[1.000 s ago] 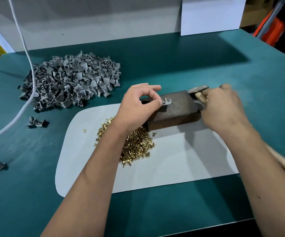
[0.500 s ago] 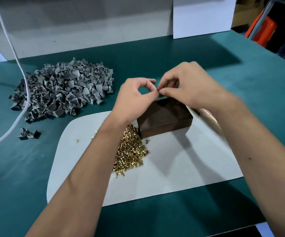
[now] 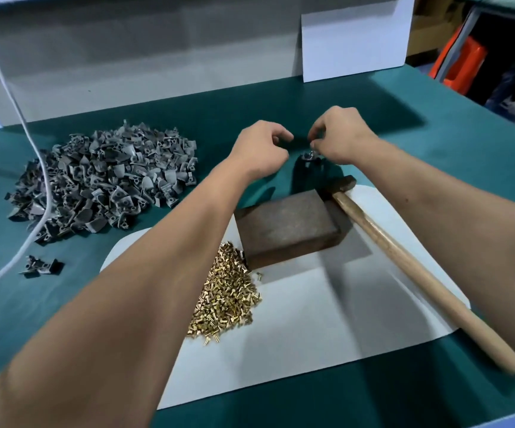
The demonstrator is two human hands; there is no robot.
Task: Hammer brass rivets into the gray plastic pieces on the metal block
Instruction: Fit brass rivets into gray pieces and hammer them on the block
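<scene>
No legible text, labels, brand marks, numbers or signs appear on any surface or object in the head view.

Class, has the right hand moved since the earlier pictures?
Yes. It left the hammer beside the block; the right hand is now beyond the block.

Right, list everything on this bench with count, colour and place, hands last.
gray plastic pieces: large heap, gray, back left on the table
stray pieces: small cluster, gray, left of the mat
brass rivets: heap, gold, on the mat beside the block
metal block: one, dark brown, on the mat's far edge
hammer: one, wooden handle, lying right of the block
mat: one, white, centre
table: one, teal
cable: one, white, left
left hand: fingers curled, behind the block
right hand: pinches a small part
</scene>
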